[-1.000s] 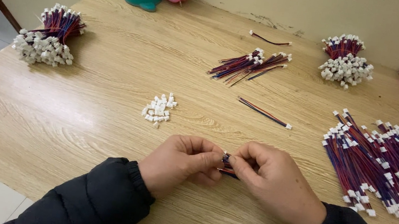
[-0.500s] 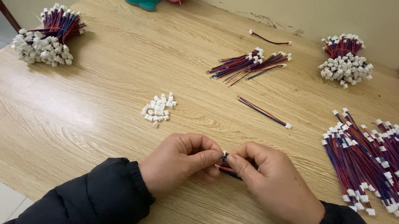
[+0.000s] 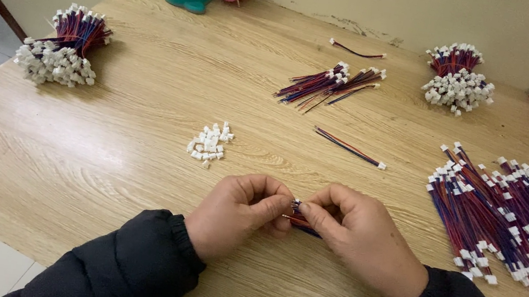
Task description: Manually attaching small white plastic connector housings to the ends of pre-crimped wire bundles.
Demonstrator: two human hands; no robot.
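Lighting soft, even, moderately bright, seeming to come from above. Showing no harsh glare; faint sheen lying on wooden table [image 3: 103,167] at centre left. Casting short diffuse shadows beside wire bundle [image 3: 61,51] at upper left and under both hands at lower centre. Staying sharp across most of frame. Bending slightly at edges from wide lens. Dark sleeves at bottom losing detail.

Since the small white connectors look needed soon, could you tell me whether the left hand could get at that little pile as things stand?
Probably yes. The pile of white connectors lies just beyond the left hand on bare wooden table, nothing between. The hand, though, is pinching a red-and-blue wire piece with the right hand.
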